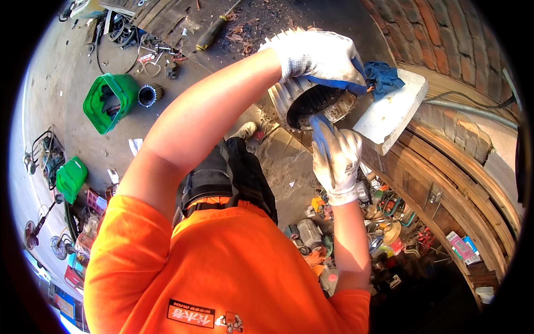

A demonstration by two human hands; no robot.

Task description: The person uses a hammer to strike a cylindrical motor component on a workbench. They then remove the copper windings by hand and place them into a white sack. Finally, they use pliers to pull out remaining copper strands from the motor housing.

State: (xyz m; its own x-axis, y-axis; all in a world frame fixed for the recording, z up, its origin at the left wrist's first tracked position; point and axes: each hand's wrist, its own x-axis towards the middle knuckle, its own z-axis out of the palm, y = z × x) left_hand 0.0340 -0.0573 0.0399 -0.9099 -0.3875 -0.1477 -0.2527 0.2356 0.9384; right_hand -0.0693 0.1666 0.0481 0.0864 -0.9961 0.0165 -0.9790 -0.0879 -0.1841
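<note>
A finned, ribbed motor housing (pixel 282 102) lies tilted at the upper middle, its round open end facing me and its inside dark and dirty. My left hand (pixel 321 55), in a white glove with a blue palm, is wrapped over the top of the housing. At the lower rim of the opening, my right hand (pixel 337 158) wears a matching glove, its fingers bent and drawn together. A thin dark line runs along that palm; whether it is a slim tool or a crease I cannot make out. A crumpled blue cloth (pixel 382 79) rests on a white block (pixel 392 114) beside the housing.
A screwdriver (pixel 212 33) lies beyond my left forearm. On the left stand a green bucket (pixel 127 92) and a round slotted motor core (pixel 149 95). Stacked wooden boards (pixel 445 178) and a brick wall (pixel 445 33) border the right; mixed parts and an old motor (pixel 309 232) lie below.
</note>
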